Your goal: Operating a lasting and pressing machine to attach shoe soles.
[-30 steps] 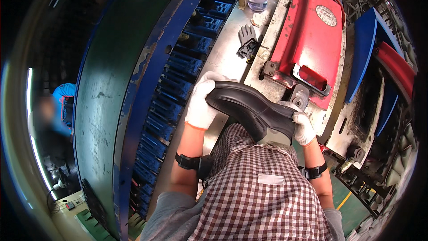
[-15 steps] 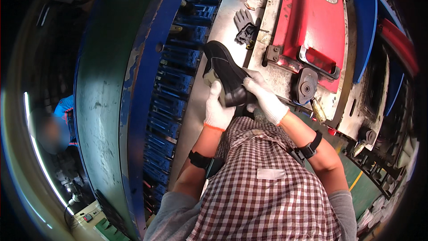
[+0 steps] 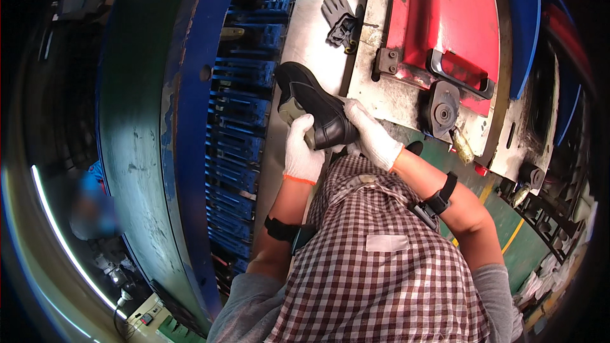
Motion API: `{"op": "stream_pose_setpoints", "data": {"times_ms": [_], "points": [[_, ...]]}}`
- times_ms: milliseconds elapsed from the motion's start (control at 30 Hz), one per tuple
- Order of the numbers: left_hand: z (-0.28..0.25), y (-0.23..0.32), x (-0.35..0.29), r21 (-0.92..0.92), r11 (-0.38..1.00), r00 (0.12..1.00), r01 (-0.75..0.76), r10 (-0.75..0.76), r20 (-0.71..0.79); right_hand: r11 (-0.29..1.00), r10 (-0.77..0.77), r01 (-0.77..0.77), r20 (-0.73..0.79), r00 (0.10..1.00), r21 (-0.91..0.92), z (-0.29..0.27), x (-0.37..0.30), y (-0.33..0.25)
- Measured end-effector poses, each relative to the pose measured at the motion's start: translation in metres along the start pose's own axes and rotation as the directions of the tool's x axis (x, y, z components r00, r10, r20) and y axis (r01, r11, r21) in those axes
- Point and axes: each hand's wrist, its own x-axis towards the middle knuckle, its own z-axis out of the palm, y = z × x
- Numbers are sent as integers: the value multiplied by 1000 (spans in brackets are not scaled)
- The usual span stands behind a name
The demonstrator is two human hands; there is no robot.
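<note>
Between my two white-gloved hands is a black shoe (image 3: 312,103), its toe toward the far left and its heel near me. My left hand (image 3: 303,150) grips the sole side, thumb along the pale grey underside (image 3: 291,112). Wrapped round the heel and opening from the other side is my right hand (image 3: 372,130); some of its fingers are hidden behind the shoe. The shoe is tilted and held above the metal ledge. Beyond it on that ledge lies a grey and black work glove (image 3: 340,20), touched by neither hand.
To the right stands a machine with a red cover (image 3: 454,32), a black handle (image 3: 459,76) and a dark round knob (image 3: 443,113). A rack of blue metal pieces (image 3: 238,114) runs along the left, beside a green conveyor-like surface (image 3: 136,152). Another person (image 3: 95,206) is at far left.
The shoe and both hands have shifted slightly left in the view, still holding together. My view has turned a little, and the machine and glove sit higher in it.
</note>
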Motion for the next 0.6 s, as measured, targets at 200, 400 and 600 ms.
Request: {"op": "stream_pose_setpoints", "data": {"times_ms": [200, 400, 600], "points": [[-5, 2, -4, 30, 999, 999, -21, 19, 45, 999, -41, 42, 11, 999, -35, 0, -3, -3], [-30, 17, 11, -157, 976, 988, 152, -150, 19, 576, -469, 477, 209, 858, -664, -11, -10, -24], [-83, 37, 50, 81, 991, 932, -105, 127, -339, 44, -835, 299, 130, 535, -953, -55, -95, -55]]}}
